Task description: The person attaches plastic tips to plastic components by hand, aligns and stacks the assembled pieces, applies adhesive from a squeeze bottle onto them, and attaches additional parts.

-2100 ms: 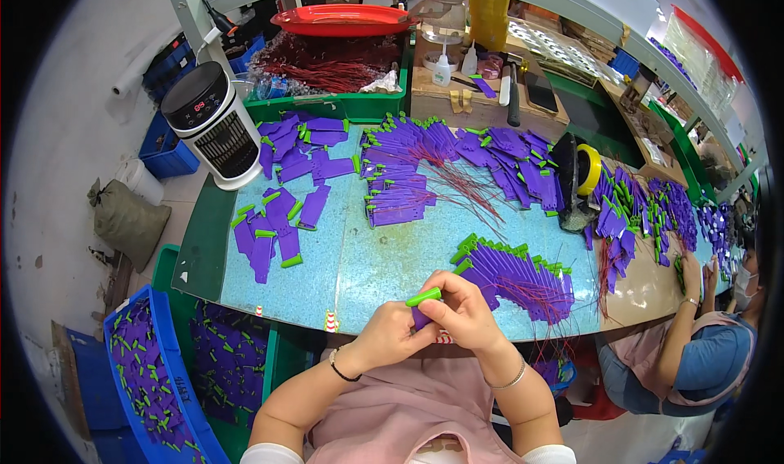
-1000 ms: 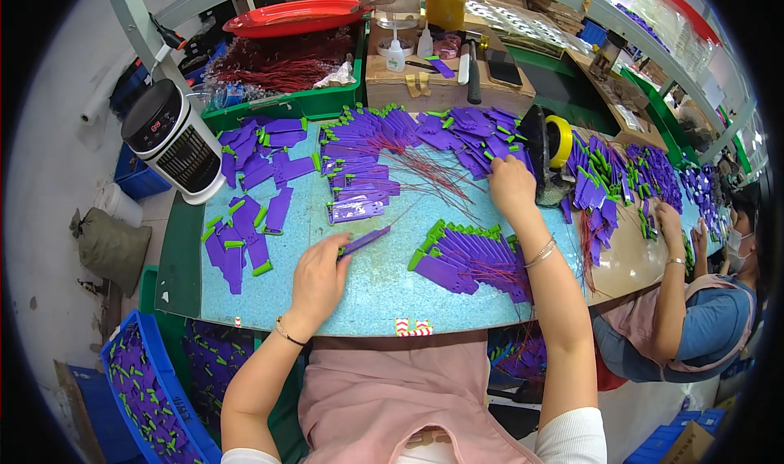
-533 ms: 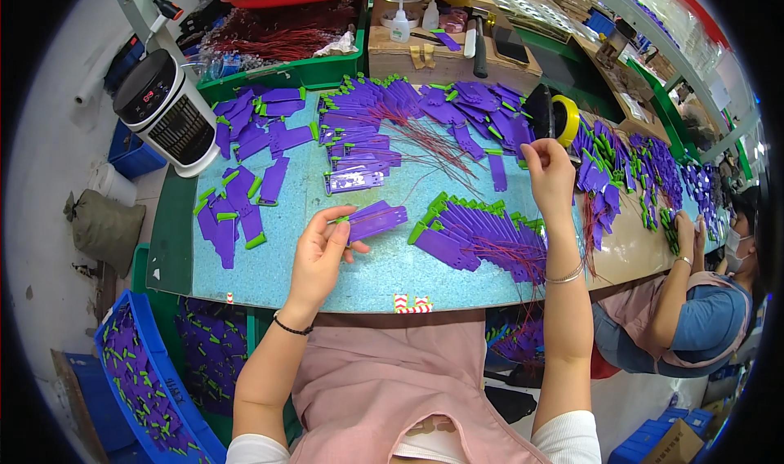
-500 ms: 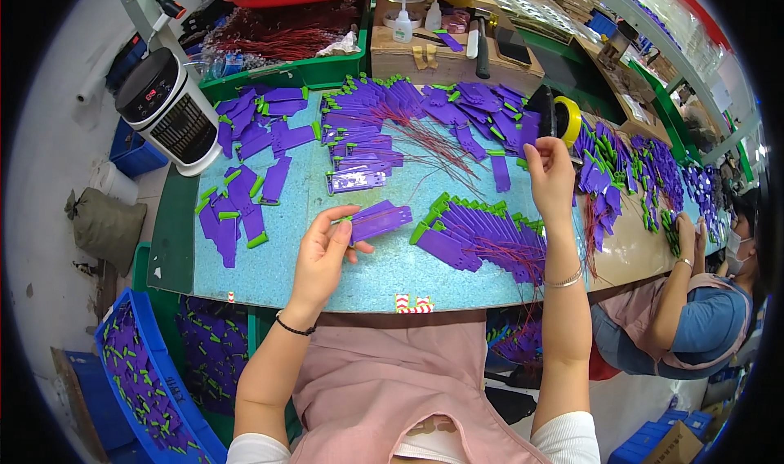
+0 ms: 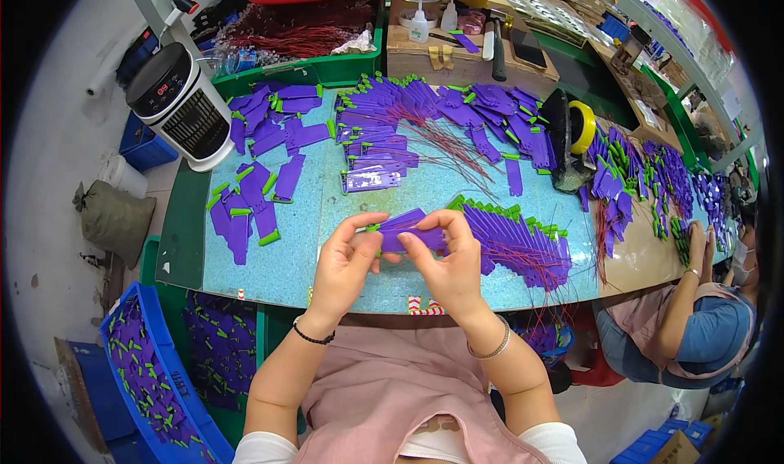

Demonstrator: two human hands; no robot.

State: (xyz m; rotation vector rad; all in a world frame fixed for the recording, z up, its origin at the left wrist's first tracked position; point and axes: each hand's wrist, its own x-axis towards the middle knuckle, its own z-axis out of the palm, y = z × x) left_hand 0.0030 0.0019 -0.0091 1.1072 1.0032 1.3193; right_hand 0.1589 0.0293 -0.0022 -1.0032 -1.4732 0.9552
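The right hand (image 5: pixel 452 264) had come back from beside the yellow roll (image 5: pixel 590 126) to meet the left hand (image 5: pixel 347 260), so the work appeared to have turned two-handed. Both hands pinched purple plastic (image 5: pixel 394 242), one at each end; whether it was one piece or two could not be told. It was held above the tabletop (image 5: pixel 286 274), just left of the fanned green-tipped row (image 5: pixel 523 247).

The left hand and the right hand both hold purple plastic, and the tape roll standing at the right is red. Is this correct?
Not entirely: the head view shows that the tape roll is yellow, not red. The left hand and the right hand do both hold purple plastic.
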